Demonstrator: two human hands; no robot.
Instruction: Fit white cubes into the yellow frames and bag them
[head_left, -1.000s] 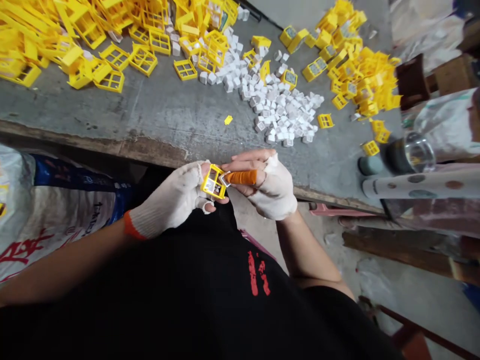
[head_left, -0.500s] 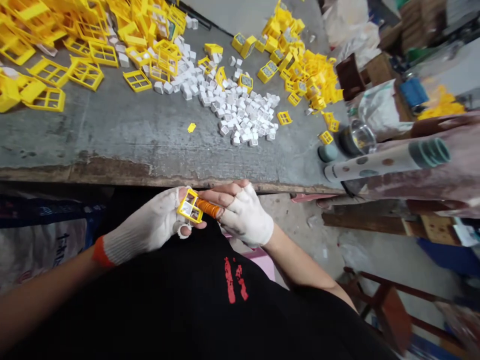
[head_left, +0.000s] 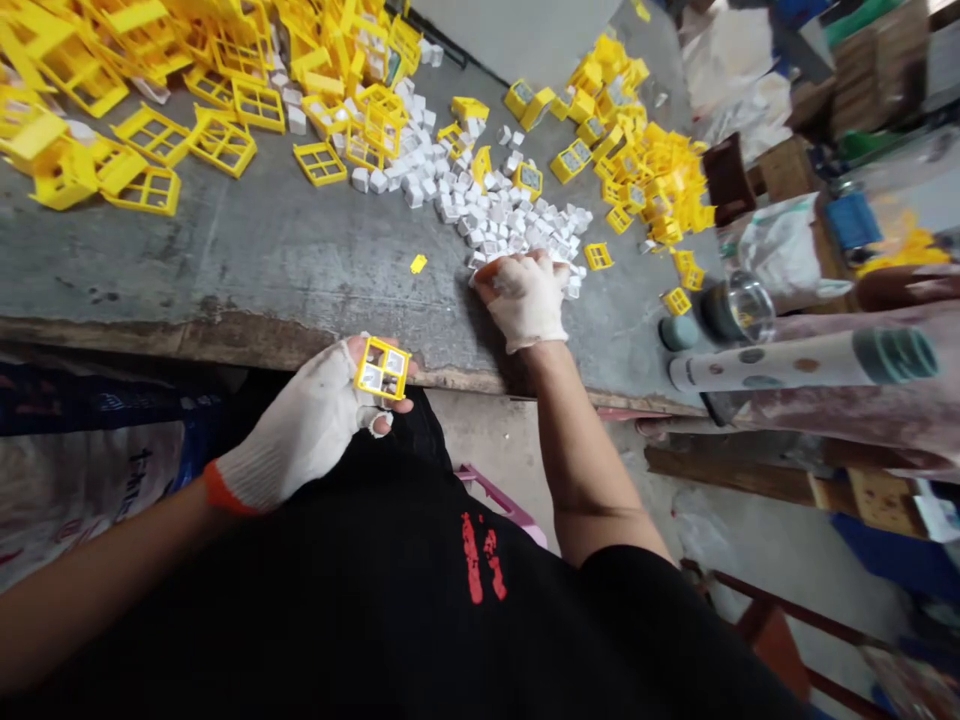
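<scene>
My left hand (head_left: pixel 315 415), in a white fingerless glove with an orange cuff, grips a small yellow four-pane frame (head_left: pixel 383 368) in front of my body. White pieces sit in its upper-right and lower-left openings; skin shows through the other two. Over the table, my right hand (head_left: pixel 527 298), gloved in white as well, is at the near edge of a pile of small white cubes (head_left: pixel 450 205). Its fingers are curled down into the cubes, and the fingertips are hidden, so what they hold cannot be made out.
Yellow frames (head_left: pixel 154 135) lie heaped at the table's left, and a second yellow heap (head_left: pixel 660 180) is at the right. A small yellow piece (head_left: pixel 418 264) lies alone. Near the right edge are a metal bowl (head_left: pixel 750 308) and a white-and-green tumbler (head_left: pixel 795 360).
My right hand has left the frame and reached forward to the white cubes. The frame in my left hand now shows a second white piece. The view has shifted slightly.
</scene>
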